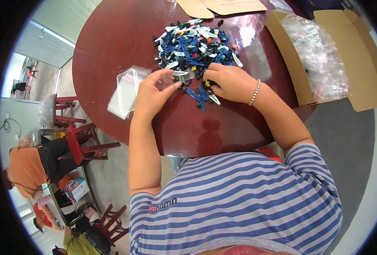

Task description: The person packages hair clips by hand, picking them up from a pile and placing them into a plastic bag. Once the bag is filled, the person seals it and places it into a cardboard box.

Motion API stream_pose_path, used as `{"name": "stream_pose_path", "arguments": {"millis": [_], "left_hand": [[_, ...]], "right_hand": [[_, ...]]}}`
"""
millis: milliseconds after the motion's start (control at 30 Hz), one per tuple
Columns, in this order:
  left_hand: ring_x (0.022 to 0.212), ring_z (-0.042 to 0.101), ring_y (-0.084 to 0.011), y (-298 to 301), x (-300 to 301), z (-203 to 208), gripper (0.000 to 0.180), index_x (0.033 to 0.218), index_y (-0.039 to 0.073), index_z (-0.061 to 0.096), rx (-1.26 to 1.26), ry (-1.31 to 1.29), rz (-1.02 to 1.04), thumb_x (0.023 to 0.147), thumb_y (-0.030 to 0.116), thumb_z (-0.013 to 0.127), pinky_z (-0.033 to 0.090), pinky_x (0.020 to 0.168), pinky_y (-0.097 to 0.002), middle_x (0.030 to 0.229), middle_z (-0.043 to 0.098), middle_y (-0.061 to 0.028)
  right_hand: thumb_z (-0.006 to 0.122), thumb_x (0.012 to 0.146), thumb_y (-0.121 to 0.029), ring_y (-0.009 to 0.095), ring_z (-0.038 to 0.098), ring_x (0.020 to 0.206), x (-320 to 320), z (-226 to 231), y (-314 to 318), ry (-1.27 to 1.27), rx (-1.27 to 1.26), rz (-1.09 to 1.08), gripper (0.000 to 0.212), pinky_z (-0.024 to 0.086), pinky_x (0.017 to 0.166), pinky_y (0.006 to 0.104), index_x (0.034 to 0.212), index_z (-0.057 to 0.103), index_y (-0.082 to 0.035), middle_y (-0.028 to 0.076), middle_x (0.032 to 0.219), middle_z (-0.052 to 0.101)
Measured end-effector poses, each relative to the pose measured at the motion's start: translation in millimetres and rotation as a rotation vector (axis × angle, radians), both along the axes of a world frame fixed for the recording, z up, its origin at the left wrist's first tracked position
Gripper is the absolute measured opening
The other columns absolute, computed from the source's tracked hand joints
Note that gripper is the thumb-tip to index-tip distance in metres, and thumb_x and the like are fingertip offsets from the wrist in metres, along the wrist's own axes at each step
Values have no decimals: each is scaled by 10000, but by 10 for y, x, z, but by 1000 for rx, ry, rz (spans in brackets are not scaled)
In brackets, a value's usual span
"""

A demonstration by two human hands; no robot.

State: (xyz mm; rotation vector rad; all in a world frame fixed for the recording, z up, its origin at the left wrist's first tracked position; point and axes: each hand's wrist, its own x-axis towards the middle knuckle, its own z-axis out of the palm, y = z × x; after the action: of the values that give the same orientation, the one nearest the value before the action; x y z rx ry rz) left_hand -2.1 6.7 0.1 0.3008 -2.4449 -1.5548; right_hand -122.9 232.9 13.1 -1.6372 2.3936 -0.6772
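A heap of snap hair clips (188, 42) in blue, white and black lies on the round dark-red table (175, 136), mixed with small black pieces and bits of colour. My left hand (152, 93) pinches a small clear plastic bag (187, 76) at the heap's near edge; a pale clip shows at the bag. My right hand (233, 83) is closed, fingers curled down at the near right side of the heap; what they grip is hidden. Between my hands a few blue clips (202, 97) and a white clip (214, 98) lie loose, close to a small yellow flower (207, 83).
A stack of flat clear bags (126, 95) lies left of my left hand. At the right, an open cardboard box (288, 63) holds many clear packets. More cardboard (235, 6) lies at the far edge. Red wooden stools (80, 144) and several people (29, 170) are off to the left.
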Motion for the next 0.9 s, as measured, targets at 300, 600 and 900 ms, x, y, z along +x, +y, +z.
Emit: {"name": "stream_pose_path", "arguments": {"millis": [300,600,900], "left_hand": [[845,628,-107,4,15,-12,350,1076,34,655,-67,45,-13,752,50,788,521,745,-249,934,658,-34],[868,650,-217,80,28,67,389,1078,35,644,-247,152,-95,717,71,786,522,761,-308,969,653,-85],[890,648,-226,95,17,83,434,1103,40,641,-278,164,-146,697,70,790,522,783,-319,995,657,-94]], "right_hand": [[647,746,-20,258,601,726,-67,20,18,-70,-166,3,205,503,655,359,942,598,-52,97,852,560],[704,778,8,156,637,721,108,174,-121,-162,-556,60,226,530,647,256,999,675,-29,80,933,665],[709,795,-8,213,680,799,146,177,-155,-48,-650,28,167,551,729,287,961,692,-14,100,975,702]]}}
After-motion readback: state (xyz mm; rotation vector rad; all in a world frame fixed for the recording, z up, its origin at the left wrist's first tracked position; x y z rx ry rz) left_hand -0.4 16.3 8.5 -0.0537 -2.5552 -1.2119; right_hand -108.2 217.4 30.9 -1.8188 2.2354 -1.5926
